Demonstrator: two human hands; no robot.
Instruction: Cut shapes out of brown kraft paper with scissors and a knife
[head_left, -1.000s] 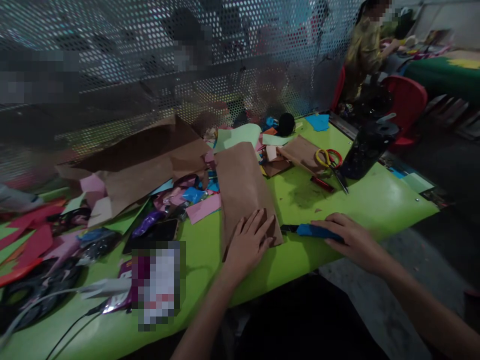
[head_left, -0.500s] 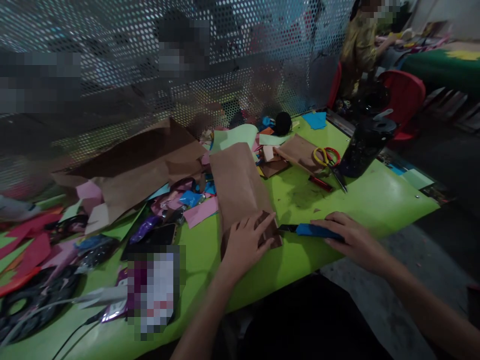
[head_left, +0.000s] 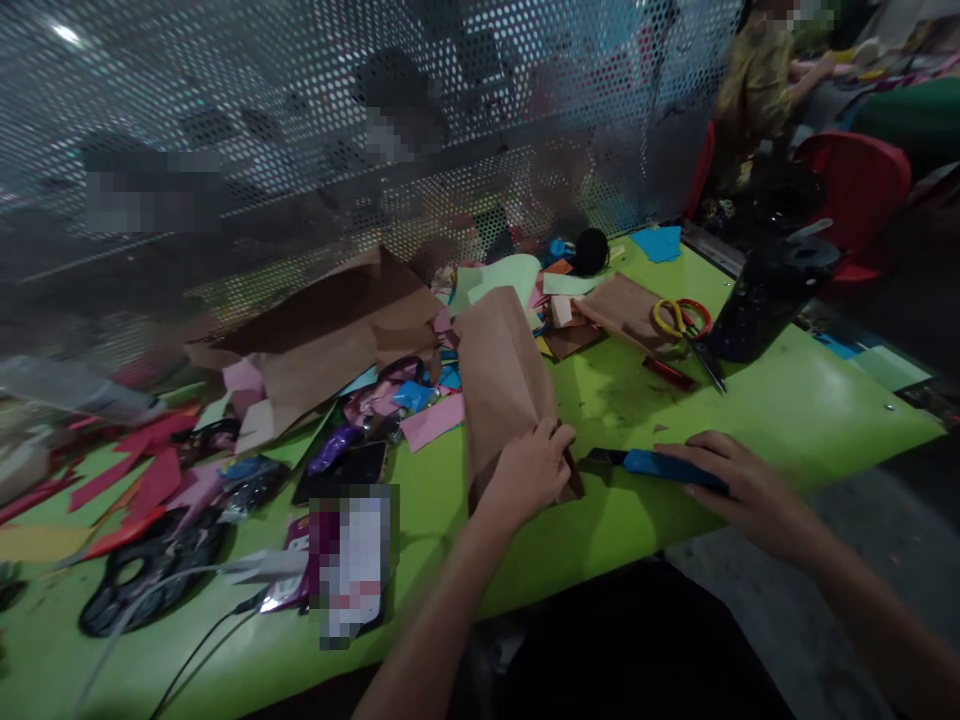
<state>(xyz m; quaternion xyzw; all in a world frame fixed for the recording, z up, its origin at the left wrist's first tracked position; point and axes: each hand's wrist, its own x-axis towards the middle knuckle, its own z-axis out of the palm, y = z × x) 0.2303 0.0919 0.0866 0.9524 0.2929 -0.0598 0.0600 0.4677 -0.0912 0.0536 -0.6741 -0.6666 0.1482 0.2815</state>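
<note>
Purple packet (head_left: pixel 291 578): lettering unreadable. Your left hand (head_left: pixel 531 468) pinches the near end of the brown paper (head_left: pixel 501 365) on the tabletop (head_left: pixel 420 570). Your right hand's (head_left: pixel 739 483) grip is closed around the blue cutter (head_left: pixel 667 467), blade toward the paper, apart; no brand legible.

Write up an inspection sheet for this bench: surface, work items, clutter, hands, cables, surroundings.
Surface: glossy lime-green tabletop, dark smudges near the yellow-and-red-handled metal scissors.
Work items: long folded brown paper piece lying flat; blue-handled cutter, dark blade pointing at the paper's near end.
Clutter: crimson paper strips, pink paper scrap and large creased brown paper on the left; dark cylindrical container beside the scissors.
Hands: left on the paper's near end, grip unclear; right holds the cutter.
Cables: white cable with white plug, thin black cable, both front left.
Surroundings: grey perforated metal panel behind; red plastic chair and person beyond.
</note>
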